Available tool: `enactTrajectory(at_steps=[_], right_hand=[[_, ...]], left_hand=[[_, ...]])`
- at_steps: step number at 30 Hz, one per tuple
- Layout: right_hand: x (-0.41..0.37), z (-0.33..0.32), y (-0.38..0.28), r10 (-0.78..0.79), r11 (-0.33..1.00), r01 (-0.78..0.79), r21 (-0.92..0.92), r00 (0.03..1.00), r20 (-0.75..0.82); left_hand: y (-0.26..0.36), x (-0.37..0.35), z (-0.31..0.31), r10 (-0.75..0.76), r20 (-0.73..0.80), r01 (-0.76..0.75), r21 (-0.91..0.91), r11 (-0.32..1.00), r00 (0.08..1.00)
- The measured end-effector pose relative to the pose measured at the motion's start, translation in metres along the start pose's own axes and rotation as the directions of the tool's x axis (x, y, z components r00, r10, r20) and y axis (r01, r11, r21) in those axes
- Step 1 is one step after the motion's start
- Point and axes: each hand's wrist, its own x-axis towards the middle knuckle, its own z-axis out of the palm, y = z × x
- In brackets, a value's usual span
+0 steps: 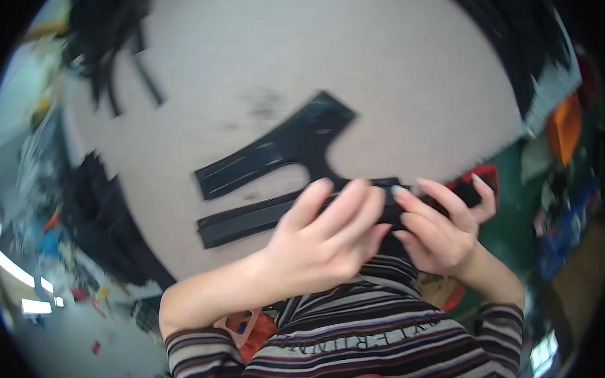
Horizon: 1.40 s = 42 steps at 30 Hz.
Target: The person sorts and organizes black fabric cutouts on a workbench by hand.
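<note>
Black cloth [327,124] lies on the pale table [412,69], its near strip running roughly side to side, reaching leftward from your hands. Your left hand [325,242] is nearer the strip's left end. It pinches the cloth with curled fingers; your right hand [443,233], nearly closed, pinches just beside it. Dark pieces [108,218] edge the table; green floor [510,230] shows right.

Orange piece [564,130] far right; red scrap [96,347] on floor [67,365], lower left.
</note>
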Motion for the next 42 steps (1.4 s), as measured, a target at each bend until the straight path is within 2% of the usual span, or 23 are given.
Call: enactTrajectory(at_steps=[2, 3, 5, 6, 9, 10, 13, 15, 16, 17, 18, 21, 23, 24, 25, 27, 29, 32, 33, 35, 37, 41, 42], right_hand=[[0.002, 0.005, 0.013, -0.098, 0.995, 0.098, 0.006, 0.995, -0.027], [0.002, 0.006, 0.013, -0.098, 0.995, 0.099, 0.031, 0.995, -0.028], [-0.001, 0.011, 0.014, -0.076, 0.988, 0.082, 0.129, 0.996, -0.047], [-0.003, 0.014, 0.012, -0.062, 0.985, 0.073, 0.156, 0.995, -0.072], [0.014, 0.014, 0.011, -0.063, 0.977, 0.084, 0.195, 0.992, -0.112], [0.021, 0.012, 0.012, -0.072, 0.975, 0.096, 0.201, 0.99, -0.125], [0.041, 0.0, 0.019, -0.086, 0.975, 0.121, 0.187, 0.979, -0.186], [0.036, -0.01, 0.032, -0.09, 0.986, 0.118, 0.117, 0.971, -0.221], [0.036, -0.01, 0.035, -0.058, 0.986, 0.092, 0.14, 0.972, -0.226], [0.033, -0.012, 0.04, -0.011, 0.989, 0.046, 0.142, 0.972, -0.234], [0.033, -0.011, 0.041, 0.025, 0.987, 0.011, 0.163, 0.975, -0.219], [0.042, -0.005, 0.043, 0.064, 0.979, -0.016, 0.203, 0.971, -0.232], [0.053, -0.001, 0.039, 0.009, 0.971, 0.047, 0.233, 0.972, -0.234], [0.058, 0.001, 0.038, -0.037, 0.972, 0.088, 0.218, 0.973, -0.229], [0.063, 0.003, 0.039, -0.066, 0.963, 0.124, 0.241, 0.97, -0.235], [0.069, 0.002, 0.043, -0.116, 0.97, 0.163, 0.179, 0.962, -0.245], [0.085, -0.018, 0.068, -0.131, 0.991, 0.117, -0.068, 0.953, -0.274], [0.125, -0.064, 0.14, 0.095, 0.949, -0.214, -0.23, 0.893, -0.439], [0.137, -0.075, 0.166, 0.148, 0.905, -0.318, -0.282, 0.858, -0.492], [0.149, -0.081, 0.219, 0.067, 0.778, -0.357, -0.517, 0.865, -0.497], [0.153, -0.087, 0.228, 0.064, 0.763, -0.317, -0.564, 0.904, -0.422], [0.165, -0.105, 0.183, 0.026, 0.879, -0.254, -0.405, 0.871, -0.49], [0.165, -0.114, 0.157, 0.135, 0.959, -0.227, -0.17, 0.893, -0.43]], left_hand=[[-0.027, 0.013, -0.02, -0.165, 0.022, 0.162, -0.335, 0.928, 0.986], [-0.046, 0.009, -0.023, -0.215, -0.078, 0.172, -0.368, 0.914, 0.973], [-0.066, -0.003, -0.045, -0.46, -0.127, 0.415, -0.273, 0.868, 0.879], [-0.07, -0.013, -0.047, -0.504, -0.13, 0.479, -0.181, 0.859, 0.854], [-0.075, -0.025, -0.039, -0.568, 0.034, 0.556, -0.264, 0.788, 0.822], [-0.075, -0.026, -0.037, -0.521, -0.035, 0.493, -0.273, 0.826, 0.853], [-0.062, -0.042, -0.069, -0.651, 0.073, 0.59, -0.507, 0.628, 0.756], [-0.055, -0.076, -0.124, -0.698, -0.145, 0.616, -0.367, 0.696, 0.702], [-0.043, -0.093, -0.151, -0.916, -0.176, 0.766, -0.504, 0.399, 0.361], [-0.048, -0.133, -0.169, -0.921, -0.327, 0.732, -0.571, 0.372, 0.212], [-0.06, -0.176, -0.19, -0.901, -0.416, 0.69, -0.617, 0.377, 0.121], [-0.104, -0.315, -0.248, -0.922, -0.38, 0.65, -0.72, 0.245, -0.073], [-0.16, -0.418, -0.258, -0.935, -0.347, 0.739, -0.649, 0.182, -0.075], [-0.186, -0.445, -0.248, -0.871, -0.481, 0.845, -0.424, 0.325, 0.094], [-0.201, -0.449, -0.247, -0.875, -0.466, 0.98, -0.074, 0.187, 0.132], [-0.239, -0.496, -0.249, -0.753, -0.52, 0.902, 0.365, 0.23, 0.402], [-0.198, -0.392, -0.215, -0.604, -0.631, 0.871, 0.403, 0.28, 0.487], [-0.144, -0.275, -0.175, -0.571, -0.543, 0.785, 0.481, 0.391, 0.616], [-0.127, -0.243, -0.162, -0.575, -0.534, 0.781, 0.485, 0.392, 0.62], [-0.103, -0.202, -0.142, -0.591, -0.46, 0.746, 0.474, 0.467, 0.663], [-0.084, -0.183, -0.127, -0.639, -0.431, 0.767, 0.433, 0.473, 0.637], [-0.071, -0.167, -0.112, -0.673, -0.365, 0.764, 0.361, 0.535, 0.644], [-0.071, -0.161, -0.11, -0.646, -0.383, 0.751, 0.353, 0.559, 0.66]])
